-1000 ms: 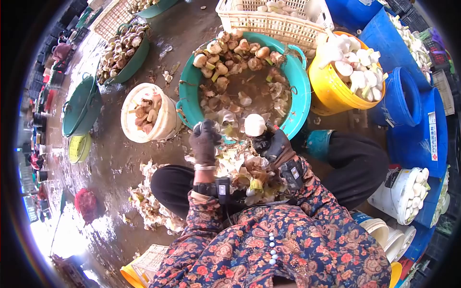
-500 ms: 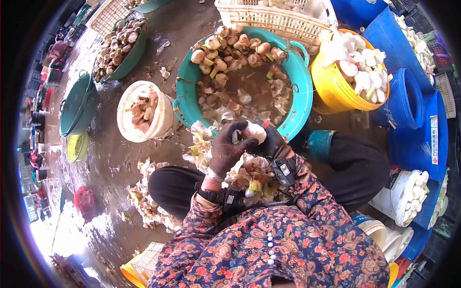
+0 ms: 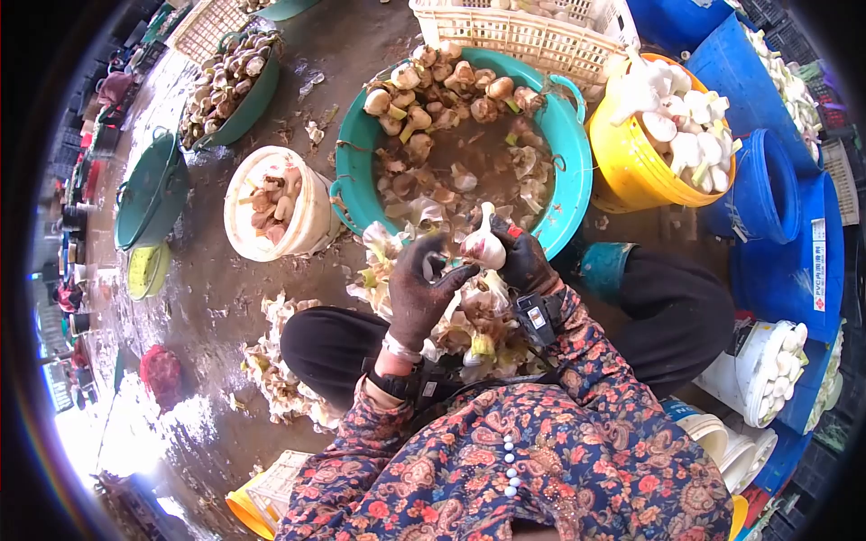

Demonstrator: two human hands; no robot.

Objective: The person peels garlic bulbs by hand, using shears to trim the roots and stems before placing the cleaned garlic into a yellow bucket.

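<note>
A white garlic bulb [image 3: 484,247] with a short upright stem is held in my gloved right hand [image 3: 526,263], its fingers wrapped round the bulb's side. Just left of it, my gloved left hand [image 3: 419,293] is open, with thumb and fingers apart. A small pale patch shows between them, too small to make out. Papery garlic skins [image 3: 469,329] are heaped below both hands, between my knees. Beyond them stands a teal tub [image 3: 352,176], with unpeeled garlic bulbs [image 3: 417,117] along its far side and loose skins on its bottom.
A yellow bucket [image 3: 618,171] of white garlic stands right of the tub, a white bucket [image 3: 236,212] with brownish pieces left. A cream crate [image 3: 532,41] is behind. Blue barrels [image 3: 780,270] line the right. Loose skins [image 3: 284,361] lie on the wet floor.
My left hand has come away from the bulb, down and left, and its fingers have opened. The bulb has turned stem-up in my right hand.
</note>
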